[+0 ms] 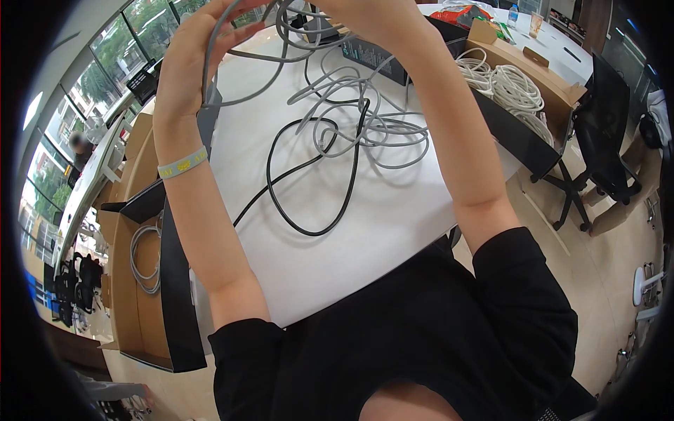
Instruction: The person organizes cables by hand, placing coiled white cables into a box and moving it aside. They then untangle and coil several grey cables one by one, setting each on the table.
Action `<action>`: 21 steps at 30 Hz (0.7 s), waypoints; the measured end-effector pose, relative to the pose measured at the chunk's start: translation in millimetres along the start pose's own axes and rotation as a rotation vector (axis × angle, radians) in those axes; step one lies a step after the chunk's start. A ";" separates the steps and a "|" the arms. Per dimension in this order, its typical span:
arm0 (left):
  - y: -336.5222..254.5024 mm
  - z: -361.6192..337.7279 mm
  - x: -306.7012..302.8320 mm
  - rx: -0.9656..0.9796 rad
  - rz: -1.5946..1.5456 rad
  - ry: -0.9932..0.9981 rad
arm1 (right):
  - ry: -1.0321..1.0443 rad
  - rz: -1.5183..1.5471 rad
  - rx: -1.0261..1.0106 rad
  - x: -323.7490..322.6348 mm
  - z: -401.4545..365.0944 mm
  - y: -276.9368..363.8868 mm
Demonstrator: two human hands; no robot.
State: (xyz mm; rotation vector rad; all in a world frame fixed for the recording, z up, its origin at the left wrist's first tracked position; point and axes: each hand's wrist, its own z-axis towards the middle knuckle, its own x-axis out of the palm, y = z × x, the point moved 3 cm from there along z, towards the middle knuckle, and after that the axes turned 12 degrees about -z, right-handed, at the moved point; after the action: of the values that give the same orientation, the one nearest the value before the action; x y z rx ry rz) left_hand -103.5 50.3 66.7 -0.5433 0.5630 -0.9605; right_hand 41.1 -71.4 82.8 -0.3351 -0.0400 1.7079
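Right box (pixel 511 139): white cables (pixel 516 88) (coiled) | left box (pixel 179 309): gray coil (pixel 133 259) | hands (pixel 188 59): gray loops (pixel 208 77)

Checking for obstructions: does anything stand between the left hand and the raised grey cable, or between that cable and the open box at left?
Nothing visible separates the left hand from the grey cable it holds. Toward the box, in this view, the left forearm comes between, then the box's black side wall.

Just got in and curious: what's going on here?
Someone's left hand holds up loops of gray cable; the right hand is raised beside them, partly out of view. Below, a gray tangle and a looped black cable lie on the white table. White cables fill a box.
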 end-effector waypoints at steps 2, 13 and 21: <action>3.2 2.9 2.7 0.028 -0.091 -0.029 | 0.015 -0.020 0.032 -1.8 -0.2 -1.3; -7.3 -2.1 34.2 -0.026 0.412 -0.002 | 0.157 0.168 0.191 16.2 -4.2 -0.3; -4.5 -4.8 34.8 -0.092 0.649 0.044 | 0.181 0.484 0.267 19.0 -4.9 0.8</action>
State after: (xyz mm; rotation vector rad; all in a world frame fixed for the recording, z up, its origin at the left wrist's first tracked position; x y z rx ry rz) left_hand -93.4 17.2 59.1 -0.3810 0.7642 -0.3319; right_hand 39.1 -53.9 74.2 -0.3136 0.4300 2.1208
